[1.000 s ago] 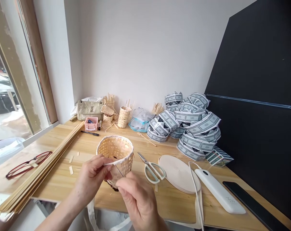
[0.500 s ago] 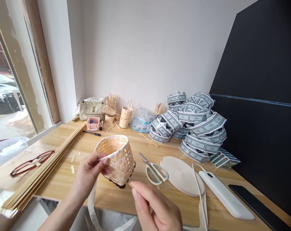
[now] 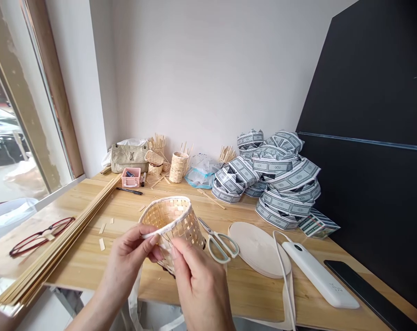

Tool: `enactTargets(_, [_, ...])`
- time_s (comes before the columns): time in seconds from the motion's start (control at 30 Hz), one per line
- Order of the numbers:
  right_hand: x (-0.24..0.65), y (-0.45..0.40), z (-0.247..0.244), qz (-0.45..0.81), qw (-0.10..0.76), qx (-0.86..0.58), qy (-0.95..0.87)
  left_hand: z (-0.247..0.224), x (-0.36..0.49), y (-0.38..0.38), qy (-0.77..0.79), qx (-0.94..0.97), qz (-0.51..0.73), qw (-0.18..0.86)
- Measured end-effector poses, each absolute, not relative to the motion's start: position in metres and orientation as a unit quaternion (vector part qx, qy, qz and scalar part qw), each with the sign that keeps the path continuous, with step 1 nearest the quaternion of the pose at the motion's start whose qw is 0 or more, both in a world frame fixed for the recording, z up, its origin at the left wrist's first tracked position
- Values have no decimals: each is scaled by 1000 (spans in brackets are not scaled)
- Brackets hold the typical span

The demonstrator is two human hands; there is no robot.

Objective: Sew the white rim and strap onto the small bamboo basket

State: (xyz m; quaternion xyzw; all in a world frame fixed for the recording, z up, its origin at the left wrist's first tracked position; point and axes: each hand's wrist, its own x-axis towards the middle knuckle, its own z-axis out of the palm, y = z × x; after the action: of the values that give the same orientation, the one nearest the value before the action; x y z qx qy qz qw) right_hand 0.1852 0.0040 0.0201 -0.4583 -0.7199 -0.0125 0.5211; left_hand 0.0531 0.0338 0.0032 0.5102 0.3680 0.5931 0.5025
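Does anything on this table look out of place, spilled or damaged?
Nothing looks damaged. The only stray bits are small bamboo offcuts lying loose on the wooden table, left of the woven bamboo basket held by the left hand and right hand. The printed paper bands are heaped untidily.

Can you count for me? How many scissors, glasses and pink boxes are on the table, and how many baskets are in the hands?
Basket in the hands: 1
Scissors: 1
Glasses: 1
Pink box: 1
Total: 4
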Motion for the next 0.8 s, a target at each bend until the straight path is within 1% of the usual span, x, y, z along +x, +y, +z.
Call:
enactTargets(0.3, [186, 2, 17, -12, 507, -435, -744, 5, 55, 34, 363, 510, 598, 501])
enactTargets(0.63, [190, 1, 14, -60, 469, -439, -764, 4, 56, 32, 355, 515, 599, 499])
enactTargets(0.8, [190, 1, 14, -81, 482, -435, -756, 3, 55, 31, 356, 529, 603, 479])
